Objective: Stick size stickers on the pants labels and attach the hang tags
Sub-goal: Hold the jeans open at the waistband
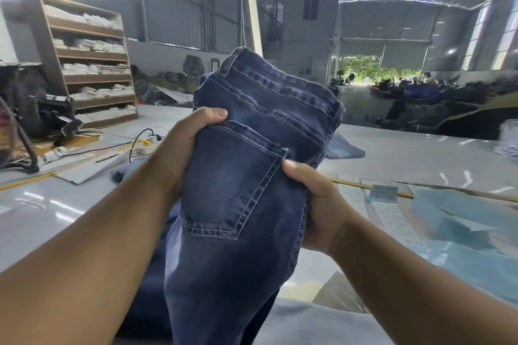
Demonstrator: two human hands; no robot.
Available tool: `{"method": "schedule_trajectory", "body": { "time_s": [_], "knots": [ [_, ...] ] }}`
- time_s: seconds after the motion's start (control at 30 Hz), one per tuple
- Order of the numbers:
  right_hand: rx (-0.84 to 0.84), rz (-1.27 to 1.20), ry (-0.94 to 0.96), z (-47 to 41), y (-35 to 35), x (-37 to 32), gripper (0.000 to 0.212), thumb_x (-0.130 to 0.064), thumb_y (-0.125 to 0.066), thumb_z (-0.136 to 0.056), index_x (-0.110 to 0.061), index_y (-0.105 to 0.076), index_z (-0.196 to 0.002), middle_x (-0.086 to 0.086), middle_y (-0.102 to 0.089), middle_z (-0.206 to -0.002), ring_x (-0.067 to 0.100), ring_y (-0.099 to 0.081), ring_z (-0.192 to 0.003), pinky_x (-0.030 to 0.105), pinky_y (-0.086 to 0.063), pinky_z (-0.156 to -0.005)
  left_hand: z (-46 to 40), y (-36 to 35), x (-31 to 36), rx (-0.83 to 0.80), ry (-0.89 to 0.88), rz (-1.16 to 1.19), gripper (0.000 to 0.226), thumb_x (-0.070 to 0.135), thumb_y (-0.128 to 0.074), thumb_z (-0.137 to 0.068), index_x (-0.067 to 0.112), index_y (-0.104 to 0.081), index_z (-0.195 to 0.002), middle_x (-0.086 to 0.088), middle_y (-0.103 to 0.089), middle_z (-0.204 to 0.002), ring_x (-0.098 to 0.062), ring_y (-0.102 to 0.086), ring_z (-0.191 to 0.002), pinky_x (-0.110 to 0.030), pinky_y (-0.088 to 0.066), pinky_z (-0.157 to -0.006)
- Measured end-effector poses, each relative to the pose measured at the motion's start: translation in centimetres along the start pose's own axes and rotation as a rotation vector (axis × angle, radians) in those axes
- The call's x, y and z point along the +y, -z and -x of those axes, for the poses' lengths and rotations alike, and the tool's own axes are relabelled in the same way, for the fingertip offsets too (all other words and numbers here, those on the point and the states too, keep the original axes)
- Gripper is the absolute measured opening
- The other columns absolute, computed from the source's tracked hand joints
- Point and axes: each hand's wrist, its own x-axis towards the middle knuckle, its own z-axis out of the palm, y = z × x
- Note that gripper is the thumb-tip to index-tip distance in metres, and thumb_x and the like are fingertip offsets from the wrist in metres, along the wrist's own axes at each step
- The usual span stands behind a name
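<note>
A pair of dark blue jeans (238,176) is held up in front of me above the table, back pocket facing me and waistband at the top. My left hand (179,145) grips the left edge of the jeans beside the pocket, thumb on the front. My right hand (316,199) grips the right edge at the pocket's corner, thumb on the denim. White sticker sheets (386,210) lie flat on the table to the right of my right hand. No label or hang tag shows on the jeans.
The grey table (406,154) spreads all round. A wooden shelf (89,64) of white packets stands far left, with a dark machine (47,117) and cables (134,143) near it. Light blue fabric (344,148) lies behind the jeans, and blurred blue material (462,221) at right.
</note>
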Motion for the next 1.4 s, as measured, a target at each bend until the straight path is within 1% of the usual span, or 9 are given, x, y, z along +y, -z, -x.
{"method": "schedule_trajectory", "body": {
  "time_s": [0.13, 0.33, 0.57, 0.73, 0.83, 1.0, 1.13, 1.27, 1.4],
  "knots": [
    [0.156, -0.01, 0.084, -0.2, -0.1, -0.3, 0.029, -0.006, -0.066, -0.064, -0.005, -0.076, -0.092, 0.016, -0.074, -0.092, 0.03, -0.072, -0.078, 0.037, -0.06, -0.07, -0.6, 0.9, 0.3, 0.034, 0.05, -0.195, 0.029, 0.034, -0.073, -0.07, 0.015, -0.078, -0.092, -0.009, -0.076, -0.088, -0.022, -0.072, -0.072, -0.032, -0.056, -0.067],
    [0.194, -0.034, 0.097, 0.0, -0.4, -0.3, 0.021, -0.006, -0.066, -0.058, -0.005, -0.077, -0.075, 0.015, -0.073, -0.08, 0.028, -0.071, -0.068, 0.037, -0.061, -0.068, -0.7, 1.0, 0.4, 0.074, -0.028, -0.188, 0.029, 0.029, -0.078, -0.068, 0.016, -0.077, -0.093, -0.011, -0.076, -0.097, -0.024, -0.074, -0.081, -0.032, -0.059, -0.065],
    [0.209, 0.04, 0.085, 0.5, -1.1, 0.0, 0.031, -0.006, -0.062, -0.061, -0.003, -0.073, -0.089, 0.016, -0.072, -0.079, 0.029, -0.071, -0.064, 0.034, -0.058, -0.058, 1.1, 4.0, 0.0, -0.072, 0.164, 0.109, 0.067, 0.075, -0.06, -0.07, 0.019, -0.079, -0.101, -0.008, -0.072, -0.115, -0.025, -0.07, -0.105, -0.036, -0.059, -0.073],
    [0.245, 0.037, 0.108, 0.0, -1.2, 0.6, 0.019, 0.001, -0.058, -0.073, -0.003, -0.074, -0.082, 0.016, -0.072, -0.076, 0.028, -0.071, -0.06, 0.034, -0.057, -0.053, 2.2, 3.5, -0.9, -0.016, 0.25, -0.035, 0.06, 0.05, -0.046, -0.096, 0.019, -0.06, -0.046, -0.001, -0.058, -0.054, -0.013, -0.06, -0.047, -0.019, -0.047, -0.049],
    [0.25, 0.053, 0.099, 0.0, -1.0, 0.4, 0.021, -0.004, -0.059, -0.064, -0.004, -0.077, -0.076, 0.015, -0.072, -0.076, 0.028, -0.071, -0.062, 0.034, -0.057, -0.055, 1.6, 3.2, -1.3, -0.01, 0.185, -0.045, 0.069, 0.042, -0.04, -0.101, 0.019, -0.06, -0.039, 0.004, -0.057, -0.046, -0.009, -0.056, -0.039, -0.015, -0.045, -0.042],
    [0.196, 0.069, 0.115, -0.1, -0.7, -0.3, 0.023, -0.007, -0.057, -0.064, -0.005, -0.078, -0.074, 0.014, -0.073, -0.077, 0.027, -0.072, -0.065, 0.033, -0.058, -0.059, 0.9, 3.1, -1.1, -0.073, 0.084, 0.143, 0.059, 0.054, -0.034, -0.099, 0.025, -0.082, -0.08, 0.004, -0.077, -0.09, -0.016, -0.074, -0.082, -0.029, -0.059, -0.064],
    [0.205, 0.069, 0.136, -0.2, -0.4, -0.7, 0.02, -0.01, -0.061, -0.058, -0.005, -0.077, -0.069, 0.012, -0.073, -0.073, 0.025, -0.071, -0.063, 0.033, -0.06, -0.062, 0.5, 4.1, -1.2, -0.006, 0.125, 0.195, 0.051, 0.059, -0.051, -0.088, 0.019, -0.081, -0.09, -0.004, -0.076, -0.1, -0.025, -0.074, -0.09, -0.038, -0.059, -0.069],
    [0.284, 0.033, 0.146, -0.7, 0.4, -0.8, 0.024, -0.01, -0.064, -0.053, -0.006, -0.077, -0.073, 0.013, -0.073, -0.077, 0.028, -0.071, -0.066, 0.039, -0.059, -0.072, 0.0, 3.9, -0.1, -0.236, 0.077, 0.099, 0.051, 0.055, -0.081, -0.063, 0.02, -0.078, -0.1, -0.003, -0.075, -0.106, -0.021, -0.071, -0.099, -0.034, -0.058, -0.077],
    [0.317, 0.034, 0.071, -0.7, 1.6, -0.3, 0.023, -0.019, -0.07, -0.056, -0.011, -0.077, -0.077, 0.009, -0.071, -0.08, 0.026, -0.07, -0.069, 0.036, -0.056, -0.076, -0.6, 3.4, 0.2, -0.279, 0.144, -0.175, 0.046, 0.016, -0.094, -0.048, 0.016, -0.079, -0.091, -0.012, -0.076, -0.098, -0.024, -0.074, -0.087, -0.031, -0.059, -0.069]
  ]
}}
